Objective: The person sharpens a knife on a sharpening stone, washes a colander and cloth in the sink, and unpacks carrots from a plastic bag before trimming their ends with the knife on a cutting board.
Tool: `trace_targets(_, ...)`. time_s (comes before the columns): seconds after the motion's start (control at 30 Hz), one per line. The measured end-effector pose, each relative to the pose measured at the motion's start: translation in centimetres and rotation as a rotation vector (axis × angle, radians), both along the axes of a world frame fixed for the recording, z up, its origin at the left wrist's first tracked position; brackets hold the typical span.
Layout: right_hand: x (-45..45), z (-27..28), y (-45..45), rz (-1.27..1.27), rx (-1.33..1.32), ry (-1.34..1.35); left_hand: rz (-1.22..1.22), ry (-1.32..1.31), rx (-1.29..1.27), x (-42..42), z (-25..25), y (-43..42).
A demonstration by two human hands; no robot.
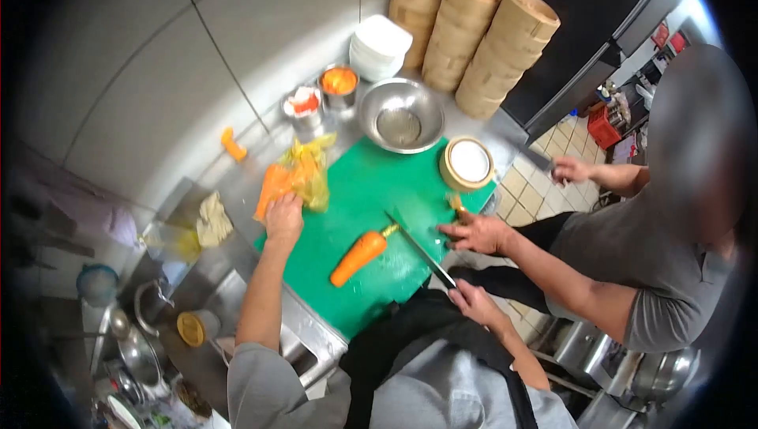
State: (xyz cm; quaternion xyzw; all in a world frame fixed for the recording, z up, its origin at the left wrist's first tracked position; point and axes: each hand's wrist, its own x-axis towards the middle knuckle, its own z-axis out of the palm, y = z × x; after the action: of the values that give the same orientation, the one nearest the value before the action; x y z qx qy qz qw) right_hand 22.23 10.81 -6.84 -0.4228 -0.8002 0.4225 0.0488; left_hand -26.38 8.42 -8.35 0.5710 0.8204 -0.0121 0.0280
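My left hand (284,217) is closed at the near end of an orange carrot (274,186), beside a crumpled yellow plastic bag (314,180); its fingertips are partly hidden. In my right hand (476,302) is the handle of a knife (425,253), its blade slanting up and left over the green cutting board (335,314). A whole large carrot (359,257) lies on the board between my hands, its stem end close to the blade.
A co-worker's hand (480,234) reaches over the board's right edge, near my knife; their other hand (570,169) holds another blade. Behind the board stand a steel bowl (426,117), a round bamboo container (450,180), small orange-filled tins (339,97) and bamboo steamers (466,26).
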Motion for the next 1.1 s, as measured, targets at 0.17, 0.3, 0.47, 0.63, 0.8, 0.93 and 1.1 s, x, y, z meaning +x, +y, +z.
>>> trace_targets(0.17,-0.5,0.3,-0.2,-0.014,-0.067,-0.036,0.130,-0.041,-0.226,2.8,14.5,6.2)
trace_targets(0.3,-1.2,0.4,0.5,0.015,-0.090,-0.067,-0.152,-0.136,0.343,6.6,25.9,12.0)
trace_targets(0.47,-1.7,1.6,0.8,0.031,-0.061,-0.053,-0.317,-0.157,0.487,9.4,33.8,20.2)
trace_targets(0.63,-1.5,1.8,1.0,0.024,-0.089,-0.079,-0.321,-0.168,0.510,9.0,33.6,21.4)
trace_targets(0.8,-0.4,0.5,0.9,0.064,-0.045,0.013,-0.194,-0.485,0.493,9.5,26.0,11.4)
trace_targets(0.93,-0.2,1.0,1.5,0.055,-0.102,0.023,-0.063,-0.482,0.482,7.2,15.1,3.0)
trace_targets(1.1,-0.3,0.1,2.7,0.084,-0.074,0.060,0.320,-0.448,0.249,9.2,5.5,-8.2)
